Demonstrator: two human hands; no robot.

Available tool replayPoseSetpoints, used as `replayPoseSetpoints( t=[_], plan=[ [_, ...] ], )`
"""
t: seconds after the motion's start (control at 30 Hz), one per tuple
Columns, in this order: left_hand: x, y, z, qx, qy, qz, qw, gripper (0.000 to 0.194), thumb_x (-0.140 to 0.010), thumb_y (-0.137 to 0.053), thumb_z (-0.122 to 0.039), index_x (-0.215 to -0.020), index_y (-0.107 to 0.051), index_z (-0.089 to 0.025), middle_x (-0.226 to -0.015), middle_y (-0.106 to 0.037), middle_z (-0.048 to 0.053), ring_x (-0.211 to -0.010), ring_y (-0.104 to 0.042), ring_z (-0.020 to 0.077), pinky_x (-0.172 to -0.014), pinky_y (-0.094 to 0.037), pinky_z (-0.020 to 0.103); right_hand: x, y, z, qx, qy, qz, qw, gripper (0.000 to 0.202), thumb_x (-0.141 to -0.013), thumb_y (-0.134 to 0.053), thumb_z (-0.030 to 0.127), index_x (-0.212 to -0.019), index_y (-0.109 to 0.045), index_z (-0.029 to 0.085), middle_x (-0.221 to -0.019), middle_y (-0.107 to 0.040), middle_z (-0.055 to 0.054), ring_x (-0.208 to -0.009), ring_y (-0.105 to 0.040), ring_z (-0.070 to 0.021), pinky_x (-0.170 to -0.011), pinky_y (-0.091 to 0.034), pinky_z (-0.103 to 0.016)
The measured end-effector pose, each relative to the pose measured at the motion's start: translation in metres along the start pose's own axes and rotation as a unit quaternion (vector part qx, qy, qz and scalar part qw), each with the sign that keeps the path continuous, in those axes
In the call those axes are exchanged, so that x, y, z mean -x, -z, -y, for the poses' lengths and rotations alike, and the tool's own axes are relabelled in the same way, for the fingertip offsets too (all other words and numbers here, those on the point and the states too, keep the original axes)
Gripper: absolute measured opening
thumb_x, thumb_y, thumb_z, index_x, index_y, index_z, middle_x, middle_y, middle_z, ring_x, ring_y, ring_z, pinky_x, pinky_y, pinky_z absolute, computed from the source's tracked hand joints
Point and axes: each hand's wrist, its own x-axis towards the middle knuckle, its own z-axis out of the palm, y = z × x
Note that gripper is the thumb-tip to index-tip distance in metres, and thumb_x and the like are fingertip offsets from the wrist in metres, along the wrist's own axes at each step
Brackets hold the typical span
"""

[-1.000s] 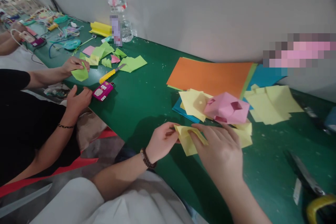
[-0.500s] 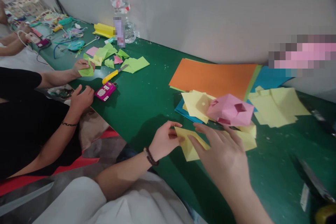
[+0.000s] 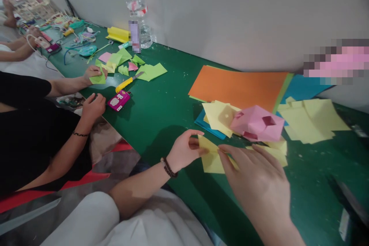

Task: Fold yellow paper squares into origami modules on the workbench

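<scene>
A creased piece of yellow paper (image 3: 211, 162) is held between both hands over the green table. My left hand (image 3: 186, 150) grips its left edge with thumb and fingers, a dark beaded bracelet on the wrist. My right hand (image 3: 258, 178) pinches the paper's upper fold between thumb and index finger, its other fingers stretched to the right. Just behind lies a pink folded paper shape (image 3: 256, 123) with square openings, beside yellow sheets (image 3: 217, 117) and blue paper (image 3: 206, 125).
Orange paper (image 3: 236, 88) lies near the wall, with more yellow sheets (image 3: 314, 119) to the right. At the left, a person's hand (image 3: 93, 75) holds green paper near a yellow knife (image 3: 124, 84) and a magenta box (image 3: 119, 100). A bottle (image 3: 138, 11) stands behind.
My right hand has closed its thumb and index finger on the paper's upper fold. The paper is turned slightly. The whole view has shifted a little; the neighbouring person's lower hand has curled more.
</scene>
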Motion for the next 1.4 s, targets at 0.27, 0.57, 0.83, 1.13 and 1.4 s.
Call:
replayPoseSetpoints(
  t=[0.27, 0.57, 0.83, 1.13, 1.4],
  plan=[
    [-0.007, 0.003, -0.003, 0.076, 0.007, 0.014, 0.997, 0.063, -0.049, -0.091, -0.029, -0.1, -0.057, -0.014, -0.08, -0.068, 0.004, -0.074, -0.068, 0.0191, -0.068, -0.054, 0.03, -0.002, 0.019, 0.002, -0.032, -0.04, 0.002, 0.999, 0.028, -0.09, -0.056, 0.041, -0.103, -0.064, 0.017, -0.08, -0.071, -0.004, -0.075, -0.067, -0.0195, -0.089, -0.047, -0.035],
    [-0.01, 0.005, -0.003, 0.036, 0.025, 0.011, 0.999, 0.064, -0.048, -0.09, -0.023, -0.103, -0.058, -0.015, -0.077, -0.068, 0.003, -0.074, -0.069, 0.0204, -0.066, -0.054, 0.03, -0.005, 0.038, -0.013, -0.063, -0.135, 0.03, 0.988, 0.032, -0.093, -0.046, 0.048, -0.099, -0.066, 0.023, -0.081, -0.073, -0.003, -0.069, -0.069, -0.019, -0.063, -0.052, -0.029],
    [-0.012, 0.004, 0.003, 0.035, 0.017, 0.014, 0.999, 0.06, -0.052, -0.087, -0.019, -0.104, -0.056, -0.016, -0.079, -0.068, 0.003, -0.077, -0.068, 0.0206, -0.067, -0.054, 0.03, -0.005, 0.033, -0.017, -0.062, -0.15, 0.049, 0.986, 0.038, -0.089, -0.046, 0.056, -0.098, -0.069, 0.027, -0.073, -0.072, -0.002, -0.046, -0.06, -0.0159, -0.048, -0.048, -0.028],
    [-0.014, 0.003, 0.007, 0.054, 0.027, 0.019, 0.998, 0.066, -0.047, -0.091, -0.022, -0.104, -0.058, -0.016, -0.077, -0.067, 0.003, -0.076, -0.068, 0.0203, -0.068, -0.053, 0.032, 0.01, 0.023, -0.025, -0.059, -0.158, 0.056, 0.984, 0.038, -0.087, -0.047, 0.059, -0.102, -0.066, 0.029, -0.088, -0.075, -0.004, -0.054, -0.065, -0.0178, -0.045, -0.046, -0.028],
    [-0.013, 0.004, 0.008, 0.052, 0.023, 0.024, 0.998, 0.066, -0.048, -0.09, -0.021, -0.104, -0.058, -0.016, -0.078, -0.068, 0.003, -0.077, -0.068, 0.0203, -0.07, -0.054, 0.032, 0.006, 0.026, -0.021, -0.053, -0.155, 0.05, 0.985, 0.038, -0.088, -0.045, 0.059, -0.1, -0.067, 0.03, -0.077, -0.073, -0.003, -0.055, -0.066, -0.0202, -0.043, -0.046, -0.029]
  ],
)
